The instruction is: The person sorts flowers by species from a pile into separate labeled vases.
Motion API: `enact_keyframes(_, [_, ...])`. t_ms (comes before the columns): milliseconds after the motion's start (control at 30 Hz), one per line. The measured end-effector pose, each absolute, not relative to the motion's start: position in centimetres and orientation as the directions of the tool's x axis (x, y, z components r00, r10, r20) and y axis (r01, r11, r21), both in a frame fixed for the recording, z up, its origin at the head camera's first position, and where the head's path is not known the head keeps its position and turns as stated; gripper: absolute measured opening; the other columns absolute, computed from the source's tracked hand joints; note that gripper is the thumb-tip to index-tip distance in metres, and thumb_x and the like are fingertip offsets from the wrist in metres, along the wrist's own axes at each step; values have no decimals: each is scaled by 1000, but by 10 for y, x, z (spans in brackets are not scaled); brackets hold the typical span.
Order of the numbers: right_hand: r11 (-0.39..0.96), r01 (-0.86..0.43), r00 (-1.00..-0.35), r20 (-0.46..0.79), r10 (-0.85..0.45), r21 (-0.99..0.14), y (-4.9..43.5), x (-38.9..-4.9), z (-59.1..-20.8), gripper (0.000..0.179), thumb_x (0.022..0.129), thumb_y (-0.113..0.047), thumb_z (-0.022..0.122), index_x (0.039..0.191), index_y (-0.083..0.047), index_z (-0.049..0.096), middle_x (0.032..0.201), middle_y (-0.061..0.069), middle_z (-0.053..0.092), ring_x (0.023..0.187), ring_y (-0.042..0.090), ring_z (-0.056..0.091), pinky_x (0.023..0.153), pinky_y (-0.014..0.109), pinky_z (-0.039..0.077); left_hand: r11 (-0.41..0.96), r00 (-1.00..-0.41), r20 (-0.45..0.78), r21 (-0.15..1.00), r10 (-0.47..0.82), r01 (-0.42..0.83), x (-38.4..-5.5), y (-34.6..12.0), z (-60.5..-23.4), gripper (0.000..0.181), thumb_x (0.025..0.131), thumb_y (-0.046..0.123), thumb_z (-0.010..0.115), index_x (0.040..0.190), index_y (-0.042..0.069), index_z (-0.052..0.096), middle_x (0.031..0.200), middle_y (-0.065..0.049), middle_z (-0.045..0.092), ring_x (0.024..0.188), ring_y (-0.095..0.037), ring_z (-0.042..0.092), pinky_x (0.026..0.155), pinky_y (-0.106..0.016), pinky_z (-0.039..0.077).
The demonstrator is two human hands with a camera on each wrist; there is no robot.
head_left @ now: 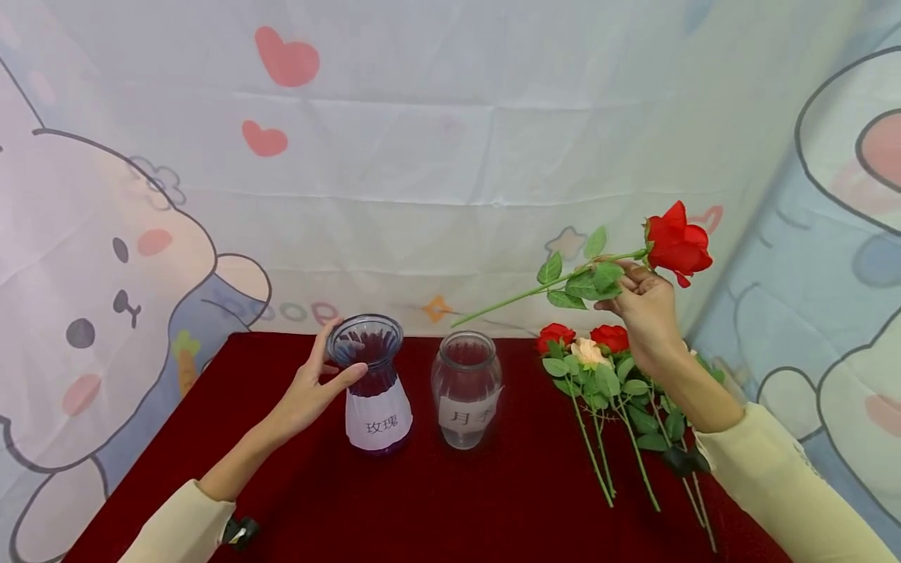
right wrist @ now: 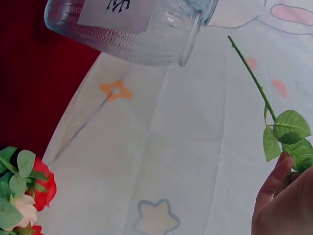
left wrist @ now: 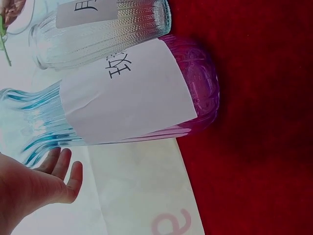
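Note:
My left hand [head_left: 313,387] holds the neck of a glass vase [head_left: 371,391], thumb across the front and fingers at the left of the rim. This vase shades from blue at its neck [left wrist: 41,117] to purple at its base and wears a white paper label [left wrist: 124,95]. My right hand [head_left: 644,313] is raised at the right, pinching the leafy stem of a red rose [head_left: 679,244]. The bloom points right, and the bare stem end slants down left, above and behind a clear glass vase [head_left: 467,387]. The right wrist view shows the leaves [right wrist: 292,128] at my fingers.
Red and pale flowers [head_left: 591,352] lie at the right below my right forearm, their stems toward me. The dark red cloth [head_left: 450,508] covers the table. A printed fabric backdrop [head_left: 422,172] rises behind and at both sides.

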State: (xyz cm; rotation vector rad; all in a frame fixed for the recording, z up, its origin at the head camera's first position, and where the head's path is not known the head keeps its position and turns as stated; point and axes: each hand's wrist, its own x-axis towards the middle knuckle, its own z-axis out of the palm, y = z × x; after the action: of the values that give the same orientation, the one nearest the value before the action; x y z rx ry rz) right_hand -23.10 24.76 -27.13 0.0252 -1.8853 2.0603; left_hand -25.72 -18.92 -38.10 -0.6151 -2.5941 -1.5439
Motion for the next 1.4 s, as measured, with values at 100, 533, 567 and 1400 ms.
enact_keyframes(100, [-50,-224,-952,207,225,-973,241,-231,-270,29,105,-3,49,132,-1,59,153,4,47,144,12,39,70,16,54,421,-921,244,833,304,359,-258,-190,-381,79,102,32,61,163,34,11,151,-21,46,118,-41,56,93,-50,53])
enact_keyframes(533, [-113,-271,-952,249,178,-956,211,-232,-256,36,102,-9,60,137,0,57,120,-3,69,93,-2,65,67,17,52,399,-920,246,844,305,358,-258,-188,-383,79,102,33,60,163,31,10,152,-21,44,117,-39,58,97,-56,54])
enact_keyframes(567, [-120,-284,-950,262,170,-951,209,-233,-257,30,101,-10,62,131,-4,61,112,-9,71,89,-2,65,66,17,52,397,-919,247,844,306,359,-258,-188,-383,79,102,32,60,163,31,9,151,-21,45,117,-39,57,97,-56,54])
enact_keyframes(1400, [-10,-319,-945,317,83,-948,170,-254,-281,15,101,-5,57,110,-11,68,86,-17,71,75,4,60,66,19,52,365,-914,258,856,314,367,-259,-187,-386,78,102,29,59,162,32,10,150,-20,45,115,-39,56,95,-49,52])
